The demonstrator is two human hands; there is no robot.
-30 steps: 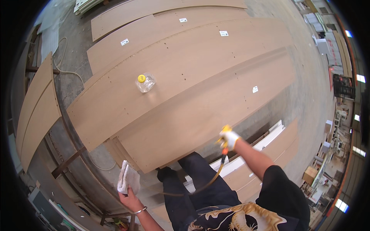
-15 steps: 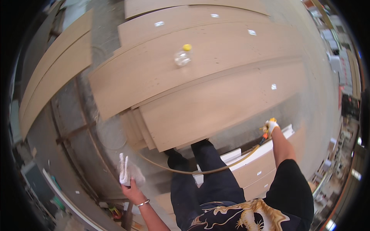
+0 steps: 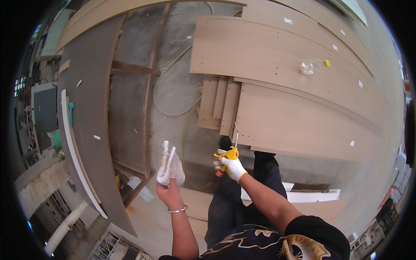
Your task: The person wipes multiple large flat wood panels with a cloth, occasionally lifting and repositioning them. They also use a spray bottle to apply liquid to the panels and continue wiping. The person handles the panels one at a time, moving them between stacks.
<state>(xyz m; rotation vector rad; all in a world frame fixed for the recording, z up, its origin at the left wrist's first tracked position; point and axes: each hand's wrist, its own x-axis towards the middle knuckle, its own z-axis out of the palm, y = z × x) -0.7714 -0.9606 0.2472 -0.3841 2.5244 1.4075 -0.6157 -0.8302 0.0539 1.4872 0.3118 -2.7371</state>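
My bare left hand (image 3: 170,194), a metal bangle at its wrist, pinches a folded whitish cloth (image 3: 171,169) and holds it upright. In a white work glove, my right hand (image 3: 235,169) grips a yellow air blow gun (image 3: 232,153). Its thin bent metal nozzle points away from me, with the tip over the near-left edge of the stacked wood-coloured boards (image 3: 299,119). An orange fitting shows below the gloved fingers. A pale hose (image 3: 158,102) loops over the floor beside the boards; where it meets the gun is hard to see.
A clear plastic bottle (image 3: 308,67) with a yellow cap lies on the farther boards (image 3: 255,47). To the left stands a long brown-topped table (image 3: 84,121) with white strips along it. Behind my legs are white panels (image 3: 312,196). Dark rails (image 3: 151,65) cross the floor.
My right hand has brought the blow gun from far right to in front of my legs. My view has turned left, showing more of the brown table. The left hand still holds the cloth.
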